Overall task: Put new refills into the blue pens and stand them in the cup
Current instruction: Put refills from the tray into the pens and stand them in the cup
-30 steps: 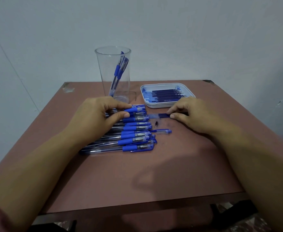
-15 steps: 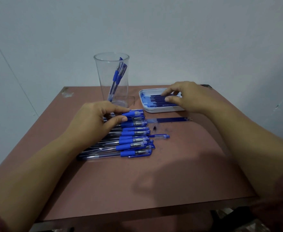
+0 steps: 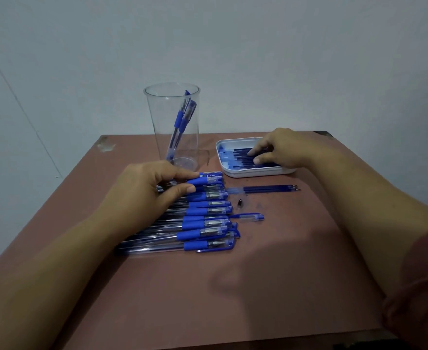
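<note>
Several blue pens (image 3: 206, 224) lie in a row on the brown table (image 3: 258, 286). My left hand (image 3: 147, 190) rests on the row's far end and pinches one blue pen (image 3: 199, 182) between thumb and forefinger. My right hand (image 3: 283, 150) reaches into the white tray (image 3: 255, 173), its thumb and forefinger pinching one of the dark blue refills (image 3: 240, 157) lying there. Behind the row stands a clear cup (image 3: 162, 127) with two blue pens (image 3: 182, 120) leaning inside. Two loose refills (image 3: 266, 189) lie on the table in front of the tray.
A small black pen tip (image 3: 240, 203) and a loose blue cap (image 3: 250, 217) lie right of the row. A pale wall stands close behind the table. The table's front edge runs near the bottom of the view.
My right hand left a refill on the table and moved back into the tray, where its fingers now close on a refill. My left hand stayed on the pens.
</note>
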Action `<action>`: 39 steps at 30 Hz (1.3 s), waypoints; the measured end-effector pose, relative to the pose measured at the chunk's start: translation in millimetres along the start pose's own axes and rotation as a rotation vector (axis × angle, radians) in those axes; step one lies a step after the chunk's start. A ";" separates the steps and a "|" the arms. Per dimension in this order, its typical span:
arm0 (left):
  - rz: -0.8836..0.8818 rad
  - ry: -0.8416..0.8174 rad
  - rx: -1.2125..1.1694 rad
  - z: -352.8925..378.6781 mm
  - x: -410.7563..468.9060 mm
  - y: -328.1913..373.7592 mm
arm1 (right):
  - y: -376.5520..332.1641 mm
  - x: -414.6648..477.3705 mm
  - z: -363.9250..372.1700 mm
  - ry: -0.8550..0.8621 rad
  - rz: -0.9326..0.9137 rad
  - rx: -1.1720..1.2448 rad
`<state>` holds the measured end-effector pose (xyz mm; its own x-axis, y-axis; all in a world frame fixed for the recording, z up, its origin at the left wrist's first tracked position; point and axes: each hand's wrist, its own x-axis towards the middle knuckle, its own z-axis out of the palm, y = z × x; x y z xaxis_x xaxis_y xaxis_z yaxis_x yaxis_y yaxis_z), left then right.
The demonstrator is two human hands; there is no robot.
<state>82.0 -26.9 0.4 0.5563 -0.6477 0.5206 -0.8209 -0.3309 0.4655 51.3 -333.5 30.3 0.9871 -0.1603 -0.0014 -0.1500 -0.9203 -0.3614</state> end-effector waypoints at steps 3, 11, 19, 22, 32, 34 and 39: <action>-0.002 0.006 -0.010 -0.2 0.0 -0.5 | 1.6 3.0 1.2 0.005 -0.015 0.022; 0.002 0.019 0.000 -0.6 0.6 -0.4 | 4.9 8.1 5.1 0.069 -0.069 0.022; 0.006 0.019 -0.009 -1.0 0.3 -1.7 | 3.0 11.7 5.0 0.033 -0.060 -0.001; 0.005 0.023 -0.025 -0.6 0.2 -1.9 | 4.2 11.6 5.9 0.039 -0.059 0.031; 0.008 0.029 -0.040 -0.7 1.5 -1.4 | -15.0 -14.0 -12.3 0.222 -0.176 0.115; 0.018 0.033 -0.036 -1.4 1.1 -1.3 | -27.0 -30.2 -18.9 0.256 -0.224 0.160; 0.019 0.042 -0.027 -0.9 -0.1 -2.6 | -48.8 -69.7 -22.0 0.264 -0.295 0.177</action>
<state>84.2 -25.4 -0.2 0.5458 -0.6241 0.5591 -0.8280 -0.2995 0.4740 -11.5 -285.3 68.6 0.9343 -0.0065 0.3565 0.1712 -0.8689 -0.4644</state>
